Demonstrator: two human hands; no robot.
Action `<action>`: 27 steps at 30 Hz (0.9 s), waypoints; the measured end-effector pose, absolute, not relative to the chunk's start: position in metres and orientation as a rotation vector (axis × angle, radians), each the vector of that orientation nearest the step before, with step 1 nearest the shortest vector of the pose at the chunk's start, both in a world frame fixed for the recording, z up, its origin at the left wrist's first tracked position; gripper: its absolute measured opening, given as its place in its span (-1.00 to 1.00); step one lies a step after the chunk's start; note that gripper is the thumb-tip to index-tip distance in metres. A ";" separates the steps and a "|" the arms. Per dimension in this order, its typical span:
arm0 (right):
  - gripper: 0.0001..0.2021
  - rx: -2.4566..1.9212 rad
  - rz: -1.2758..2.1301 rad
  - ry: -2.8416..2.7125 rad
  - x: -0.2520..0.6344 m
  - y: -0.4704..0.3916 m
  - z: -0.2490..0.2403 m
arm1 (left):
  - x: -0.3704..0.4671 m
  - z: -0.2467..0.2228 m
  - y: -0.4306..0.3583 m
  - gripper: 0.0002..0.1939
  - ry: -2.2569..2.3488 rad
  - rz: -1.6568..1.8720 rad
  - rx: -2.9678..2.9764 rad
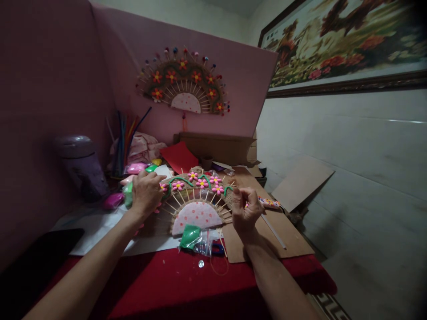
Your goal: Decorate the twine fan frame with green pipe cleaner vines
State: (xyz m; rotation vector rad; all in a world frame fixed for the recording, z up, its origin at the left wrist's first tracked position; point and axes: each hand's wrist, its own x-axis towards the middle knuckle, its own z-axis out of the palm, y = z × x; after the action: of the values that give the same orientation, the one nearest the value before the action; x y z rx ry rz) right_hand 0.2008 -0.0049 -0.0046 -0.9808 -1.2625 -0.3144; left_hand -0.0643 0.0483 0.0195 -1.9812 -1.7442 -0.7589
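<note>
A fan-shaped craft (pixel 197 215) lies on the table, with thin sticks, twine, pink clay flowers, green wavy strands and a dotted half-round centre. My left hand (pixel 147 189) rests at its upper left edge, fingers bent over it; what they hold, if anything, is hidden. At the right end of the fan, my right hand (pixel 246 208) has its fingers curled with thumb and forefinger together, close to a thin stick tip. In front of the fan's centre lies a green clay packet (pixel 190 236) in clear plastic, beside several small sticks (pixel 221 241).
A finished fan (pixel 183 80) hangs on the pink board behind. Purple container (pixel 80 164) stands at left, near colourful clay bags (pixel 114 200) and pipe cleaners (pixel 124 142). Cardboard (pixel 283 231) and a white strip (pixel 274 232) lie at right. Red cloth (pixel 160 284) covers the front.
</note>
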 end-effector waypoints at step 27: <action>-0.71 -0.850 0.073 -0.875 0.206 0.009 0.003 | 0.051 -0.002 -0.042 -0.77 -0.443 -1.350 -2.478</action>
State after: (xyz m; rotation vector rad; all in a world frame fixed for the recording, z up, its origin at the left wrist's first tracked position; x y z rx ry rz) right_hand 0.2064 0.0085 0.0028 -0.8500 -0.8749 0.0725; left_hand 0.0507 -0.0418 -0.0022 -2.4776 -0.4430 -1.3503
